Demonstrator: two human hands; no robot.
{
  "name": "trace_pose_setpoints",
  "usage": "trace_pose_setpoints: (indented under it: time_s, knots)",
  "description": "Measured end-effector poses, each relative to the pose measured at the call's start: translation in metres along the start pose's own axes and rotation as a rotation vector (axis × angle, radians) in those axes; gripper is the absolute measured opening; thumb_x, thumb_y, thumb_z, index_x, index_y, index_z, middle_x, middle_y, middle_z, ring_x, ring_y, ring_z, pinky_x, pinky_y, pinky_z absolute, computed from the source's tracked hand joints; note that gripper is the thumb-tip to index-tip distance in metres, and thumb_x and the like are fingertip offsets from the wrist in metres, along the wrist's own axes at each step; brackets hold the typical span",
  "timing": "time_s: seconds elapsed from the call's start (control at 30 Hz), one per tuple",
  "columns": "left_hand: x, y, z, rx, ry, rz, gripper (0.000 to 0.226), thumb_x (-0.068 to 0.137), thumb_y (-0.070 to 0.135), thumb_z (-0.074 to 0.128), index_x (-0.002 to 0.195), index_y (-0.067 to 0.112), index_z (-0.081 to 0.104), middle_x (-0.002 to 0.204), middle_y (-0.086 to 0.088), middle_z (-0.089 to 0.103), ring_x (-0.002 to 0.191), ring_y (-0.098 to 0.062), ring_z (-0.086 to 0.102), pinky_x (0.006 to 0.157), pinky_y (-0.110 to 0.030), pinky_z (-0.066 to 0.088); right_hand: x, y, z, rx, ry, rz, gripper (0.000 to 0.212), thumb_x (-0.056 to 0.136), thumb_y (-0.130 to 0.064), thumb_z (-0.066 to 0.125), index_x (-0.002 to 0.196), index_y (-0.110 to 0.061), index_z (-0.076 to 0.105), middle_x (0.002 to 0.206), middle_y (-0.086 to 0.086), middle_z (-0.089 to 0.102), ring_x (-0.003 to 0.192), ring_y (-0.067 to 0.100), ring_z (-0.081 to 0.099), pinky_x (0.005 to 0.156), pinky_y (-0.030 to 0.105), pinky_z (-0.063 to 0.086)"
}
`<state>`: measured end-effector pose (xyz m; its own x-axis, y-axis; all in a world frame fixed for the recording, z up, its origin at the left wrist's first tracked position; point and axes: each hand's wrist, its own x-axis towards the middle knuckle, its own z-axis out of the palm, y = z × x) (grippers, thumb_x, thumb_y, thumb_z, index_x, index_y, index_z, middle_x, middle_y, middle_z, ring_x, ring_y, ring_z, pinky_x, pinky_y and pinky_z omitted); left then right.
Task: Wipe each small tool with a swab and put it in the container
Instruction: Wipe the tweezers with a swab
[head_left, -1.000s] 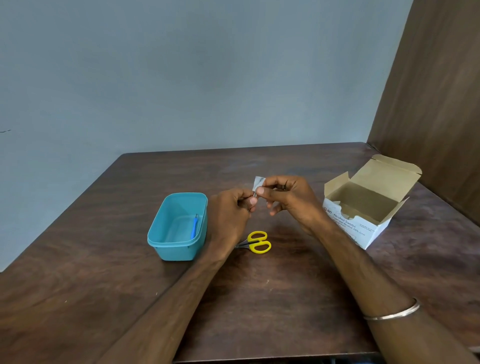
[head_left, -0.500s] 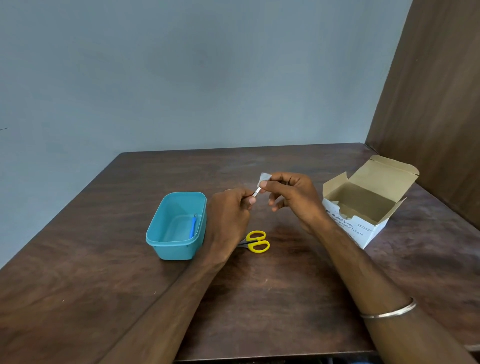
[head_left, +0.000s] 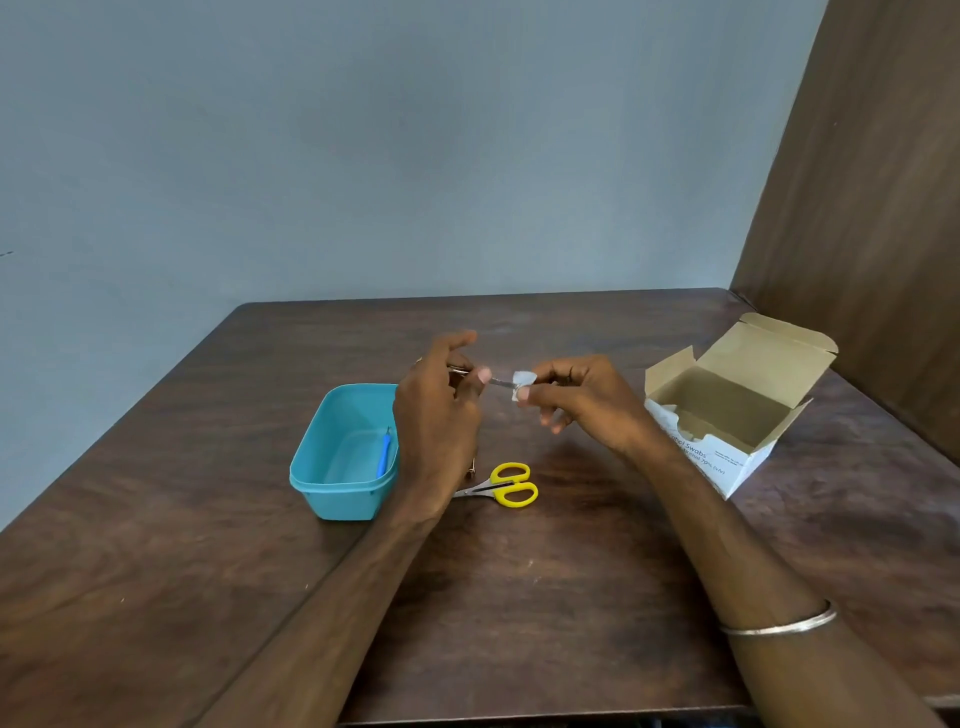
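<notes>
Head view only: both hands up over the middle of the dark wooden table (head_left: 519, 597), well above its surface. Left hand (head_left: 441, 410) pinches the near end of a thin metal tool (head_left: 500, 382) between thumb and fingers, index finger lifted and extended; what kind of tool it is, can't tell, too small. Tool runs roughly level, left to right, from one hand to the other. Right hand (head_left: 582, 400) pinches a small white swab (head_left: 523, 384) folded around the tool's far end, thumb and index closed on it, other fingers loosely curled below. Swab touches the tool; tool tip is hidden inside it. Teal container (head_left: 322, 483) sits on the table left of the left hand, partly behind the left wrist; a blue-handled tool (head_left: 383, 457) lies inside along its right wall. Yellow-handled scissors (head_left: 506, 484) lie flat on the table just right of the container, under the hands, blades pointing left and partly hidden by the left forearm. Open cardboard swab box (head_left: 737, 405) sits at the right side of the table, flaps up, white packets visible in its left corner. Metal bangle (head_left: 779, 626) on the right forearm.
</notes>
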<state>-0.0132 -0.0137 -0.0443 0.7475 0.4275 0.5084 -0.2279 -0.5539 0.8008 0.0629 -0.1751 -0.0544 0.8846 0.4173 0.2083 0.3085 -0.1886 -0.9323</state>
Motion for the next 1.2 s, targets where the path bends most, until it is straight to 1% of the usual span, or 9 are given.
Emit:
trace_pose_setpoints:
  time_s: [0.1,0.2,0.27,0.33,0.43,0.53,0.7,0.93,1.2]
  knots:
    - [0.002,-0.003,0.0,0.068,-0.081,0.02,0.037,0.086,0.013,0.071,0.119,0.025,0.062,0.092,0.005,0.07,0.089,-0.017,0.065,0.079,-0.037,0.052,-0.001,0.005,0.001,-0.152,-0.027,-0.023,0.004,0.081,-0.021,0.081,0.081,-0.018,0.079,0.063,0.002,0.067,0.057,0.013,0.059,0.059,0.031,0.047]
    - [0.002,-0.006,0.001,0.195,-0.155,0.087,0.039,0.087,0.008,0.069,0.121,0.023,0.061,0.092,0.006,0.069,0.086,-0.014,0.061,0.069,-0.025,0.039,-0.001,0.006,0.002,-0.306,-0.062,-0.053,0.006,0.08,-0.023,0.081,0.077,-0.025,0.077,0.056,-0.017,0.064,0.053,0.001,0.052,0.058,0.026,0.041]
    - [0.002,-0.007,0.003,0.241,-0.169,0.13,0.042,0.085,0.002,0.069,0.12,0.023,0.061,0.09,0.006,0.068,0.08,-0.008,0.053,0.063,-0.017,0.028,-0.001,0.006,0.003,-0.386,-0.065,-0.089,0.007,0.08,-0.022,0.082,0.08,-0.027,0.077,0.056,-0.027,0.061,0.053,-0.001,0.052,0.057,0.024,0.037]
    - [0.002,-0.007,0.004,0.265,-0.172,0.16,0.044,0.083,-0.002,0.068,0.12,0.022,0.062,0.088,0.004,0.068,0.077,-0.004,0.047,0.062,-0.016,0.026,0.0,0.006,0.004,-0.43,-0.061,-0.116,0.006,0.079,-0.023,0.082,0.084,-0.024,0.079,0.06,-0.031,0.061,0.054,-0.002,0.054,0.057,0.025,0.037]
    - [0.001,-0.005,0.004,0.289,-0.213,0.166,0.046,0.083,-0.003,0.067,0.122,0.02,0.062,0.088,0.005,0.063,0.079,-0.005,0.048,0.065,-0.016,0.029,0.001,0.008,0.007,-0.433,-0.049,-0.149,0.006,0.078,-0.022,0.081,0.084,-0.024,0.079,0.063,-0.028,0.064,0.053,0.001,0.053,0.056,0.025,0.038]
    - [-0.002,-0.004,0.005,0.304,-0.251,0.198,0.048,0.082,-0.003,0.068,0.123,0.021,0.061,0.086,0.007,0.06,0.082,-0.014,0.058,0.069,-0.026,0.041,0.0,0.007,0.009,-0.418,-0.069,-0.184,0.009,0.08,-0.019,0.079,0.086,-0.025,0.079,0.069,-0.027,0.067,0.056,0.002,0.054,0.056,0.02,0.039]
    - [0.001,-0.009,0.003,0.276,-0.195,0.2,0.045,0.08,-0.003,0.07,0.117,0.022,0.064,0.084,0.007,0.065,0.078,-0.007,0.053,0.06,-0.015,0.032,0.001,0.008,0.01,-0.407,-0.062,-0.2,0.008,0.081,-0.019,0.079,0.087,-0.024,0.079,0.07,-0.019,0.068,0.053,0.003,0.051,0.054,0.019,0.037]
    - [0.002,-0.007,0.001,0.177,-0.114,0.195,0.032,0.085,0.003,0.068,0.112,0.019,0.066,0.085,0.004,0.069,0.079,-0.006,0.053,0.066,-0.021,0.037,0.001,0.008,0.003,-0.489,-0.052,-0.193,0.01,0.083,-0.02,0.077,0.09,-0.027,0.079,0.071,-0.023,0.065,0.059,0.0,0.055,0.056,0.022,0.037]
    - [0.001,-0.007,0.002,0.186,-0.141,0.207,0.031,0.085,0.003,0.068,0.111,0.02,0.067,0.085,0.005,0.068,0.082,-0.011,0.059,0.068,-0.023,0.041,-0.002,0.003,0.009,-0.487,-0.052,-0.228,0.009,0.084,-0.021,0.076,0.092,-0.024,0.078,0.074,-0.019,0.065,0.062,0.004,0.058,0.058,0.024,0.044]
